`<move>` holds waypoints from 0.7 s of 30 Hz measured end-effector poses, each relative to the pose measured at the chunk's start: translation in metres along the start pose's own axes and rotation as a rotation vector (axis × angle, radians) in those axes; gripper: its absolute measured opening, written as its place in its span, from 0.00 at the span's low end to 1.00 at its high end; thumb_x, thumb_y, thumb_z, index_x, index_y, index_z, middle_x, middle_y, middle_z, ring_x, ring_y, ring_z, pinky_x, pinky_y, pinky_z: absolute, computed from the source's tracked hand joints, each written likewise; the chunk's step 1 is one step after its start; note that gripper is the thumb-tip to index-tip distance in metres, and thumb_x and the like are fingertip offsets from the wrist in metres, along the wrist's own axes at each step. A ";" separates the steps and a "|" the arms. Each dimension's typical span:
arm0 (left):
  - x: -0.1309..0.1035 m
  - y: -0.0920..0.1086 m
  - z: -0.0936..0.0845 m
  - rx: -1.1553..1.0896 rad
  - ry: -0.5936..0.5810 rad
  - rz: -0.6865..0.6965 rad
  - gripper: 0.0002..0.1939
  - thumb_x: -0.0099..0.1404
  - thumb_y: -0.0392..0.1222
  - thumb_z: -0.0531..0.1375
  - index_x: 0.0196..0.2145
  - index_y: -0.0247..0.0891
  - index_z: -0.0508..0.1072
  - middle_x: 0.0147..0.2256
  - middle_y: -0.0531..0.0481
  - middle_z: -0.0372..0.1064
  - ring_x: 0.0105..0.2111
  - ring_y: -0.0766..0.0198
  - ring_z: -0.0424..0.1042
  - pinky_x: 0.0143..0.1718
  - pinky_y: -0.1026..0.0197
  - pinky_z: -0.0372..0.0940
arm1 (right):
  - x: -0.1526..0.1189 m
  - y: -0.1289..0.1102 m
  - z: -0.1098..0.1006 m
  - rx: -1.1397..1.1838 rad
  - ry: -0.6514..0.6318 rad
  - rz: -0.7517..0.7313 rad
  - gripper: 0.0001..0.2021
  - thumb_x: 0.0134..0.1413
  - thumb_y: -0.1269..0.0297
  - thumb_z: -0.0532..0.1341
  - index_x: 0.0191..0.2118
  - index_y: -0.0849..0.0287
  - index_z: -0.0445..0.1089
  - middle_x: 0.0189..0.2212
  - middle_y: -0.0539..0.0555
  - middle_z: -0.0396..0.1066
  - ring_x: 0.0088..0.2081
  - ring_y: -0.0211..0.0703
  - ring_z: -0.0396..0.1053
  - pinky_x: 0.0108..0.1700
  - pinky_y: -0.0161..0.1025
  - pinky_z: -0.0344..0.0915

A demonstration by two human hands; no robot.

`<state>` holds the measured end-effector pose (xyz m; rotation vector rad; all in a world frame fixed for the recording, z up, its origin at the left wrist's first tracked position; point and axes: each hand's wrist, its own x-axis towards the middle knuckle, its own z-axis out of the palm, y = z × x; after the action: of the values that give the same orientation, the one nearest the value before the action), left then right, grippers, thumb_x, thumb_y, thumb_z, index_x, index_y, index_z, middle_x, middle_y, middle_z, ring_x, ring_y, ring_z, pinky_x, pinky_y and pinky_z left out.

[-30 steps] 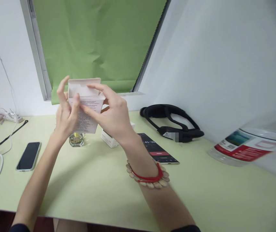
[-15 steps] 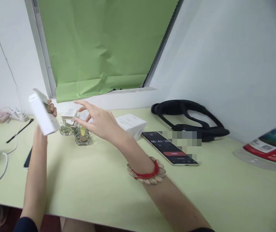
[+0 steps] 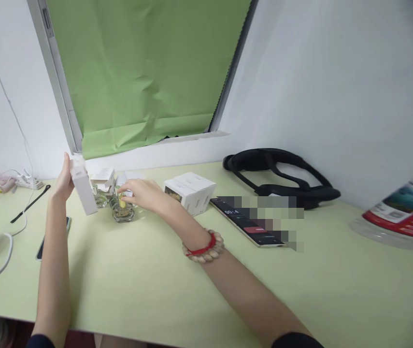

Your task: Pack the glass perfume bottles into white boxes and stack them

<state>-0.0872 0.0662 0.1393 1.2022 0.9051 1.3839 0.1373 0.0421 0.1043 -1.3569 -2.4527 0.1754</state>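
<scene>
L hand (image 3: 64, 182) grips white carton (image 3: 85, 191), mid-left of frame — prob. light, crushable, best held by side edges. R hand (image 3: 144, 194) curls at glass perfume bottle (image 3: 123, 213), left of centre — grip unclear; likely slick, breakable, best taken round body.

A red cord (image 3: 203, 250) circles the right wrist, and against it sits a bracelet (image 3: 213, 254) of rounded, pale beige pieces, shell-like and strung close together. Dark, nearly black sleeves show at the lower edge, one on the left arm (image 3: 40, 341), one on the right (image 3: 296, 340)
</scene>
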 end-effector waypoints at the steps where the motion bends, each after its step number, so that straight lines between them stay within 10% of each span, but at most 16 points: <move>1: 0.001 -0.001 0.003 -0.021 -0.017 -0.010 0.22 0.67 0.58 0.52 0.26 0.38 0.58 0.19 0.53 0.54 0.19 0.68 0.58 0.22 0.65 0.56 | -0.001 -0.002 0.000 0.013 0.035 -0.016 0.16 0.60 0.62 0.62 0.53 0.53 0.72 0.52 0.52 0.71 0.45 0.47 0.72 0.48 0.40 0.63; 7: 0.008 -0.027 0.027 -0.080 0.067 0.260 0.19 0.69 0.53 0.48 0.27 0.39 0.47 0.20 0.57 0.34 0.20 0.68 0.38 0.24 0.63 0.52 | -0.011 -0.017 -0.005 0.323 0.184 -0.270 0.52 0.40 0.52 0.74 0.69 0.47 0.47 0.62 0.57 0.60 0.44 0.45 0.72 0.48 0.43 0.67; 21: -0.001 -0.037 0.054 0.023 0.150 0.389 0.17 0.68 0.56 0.45 0.29 0.42 0.53 0.22 0.52 0.41 0.24 0.61 0.49 0.30 0.57 0.55 | -0.019 -0.020 -0.018 0.523 0.303 -0.518 0.50 0.39 0.56 0.74 0.68 0.49 0.52 0.63 0.56 0.59 0.53 0.47 0.68 0.47 0.40 0.71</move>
<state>-0.0265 0.0667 0.1150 1.3551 0.8185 1.7967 0.1371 0.0144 0.1224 -0.4742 -2.1934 0.4120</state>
